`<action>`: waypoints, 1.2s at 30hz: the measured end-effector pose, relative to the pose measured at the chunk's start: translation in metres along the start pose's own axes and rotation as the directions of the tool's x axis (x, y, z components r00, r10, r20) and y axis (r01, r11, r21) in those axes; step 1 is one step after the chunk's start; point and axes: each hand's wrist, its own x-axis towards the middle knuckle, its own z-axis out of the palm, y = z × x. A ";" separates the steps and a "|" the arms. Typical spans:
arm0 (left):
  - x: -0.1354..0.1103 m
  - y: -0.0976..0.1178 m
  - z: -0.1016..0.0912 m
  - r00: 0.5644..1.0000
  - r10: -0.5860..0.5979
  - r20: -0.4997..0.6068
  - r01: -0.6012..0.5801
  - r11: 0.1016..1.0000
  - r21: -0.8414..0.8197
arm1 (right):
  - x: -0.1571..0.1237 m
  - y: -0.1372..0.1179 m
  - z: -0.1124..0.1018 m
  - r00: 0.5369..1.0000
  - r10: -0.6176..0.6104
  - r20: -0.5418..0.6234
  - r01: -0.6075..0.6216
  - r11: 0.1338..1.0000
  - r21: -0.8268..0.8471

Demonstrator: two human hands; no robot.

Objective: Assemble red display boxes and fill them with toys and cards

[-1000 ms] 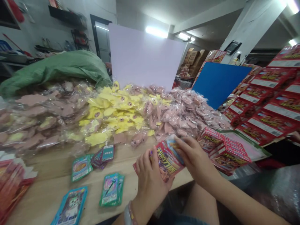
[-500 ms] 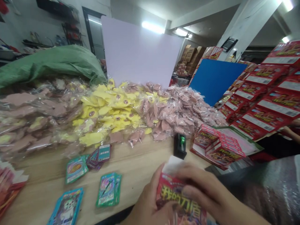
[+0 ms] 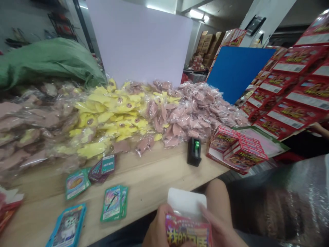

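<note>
Item: red printed packet, white insert standing out of its top, held just short of the counter front edge. My left hand and right hand have fingers clamped on its sides; I'd keep that pinch even, sparing the insert.

left hand, right hand, red card packet, all cut off by the bottom edge

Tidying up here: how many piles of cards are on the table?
4: a blue-edged pile front left, a green pile right of it, a teal pile and a fanned pile behind. Others may be hidden.
</note>
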 end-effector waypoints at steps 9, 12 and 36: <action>0.003 -0.016 0.004 0.998 0.007 -0.065 -0.016 0.991 -0.130 | 0.014 -0.031 0.006 0.975 -0.191 0.117 0.214 0.636 -0.742; -0.002 -0.014 0.001 1.000 0.000 -0.014 -0.001 0.993 -0.122 | 0.018 -0.031 0.017 0.981 -0.147 0.125 0.186 0.554 -0.811; -0.019 -0.021 0.011 0.998 0.057 0.018 -0.053 0.981 -0.188 | 0.009 -0.020 0.035 0.958 -0.215 0.187 0.211 0.093 -0.973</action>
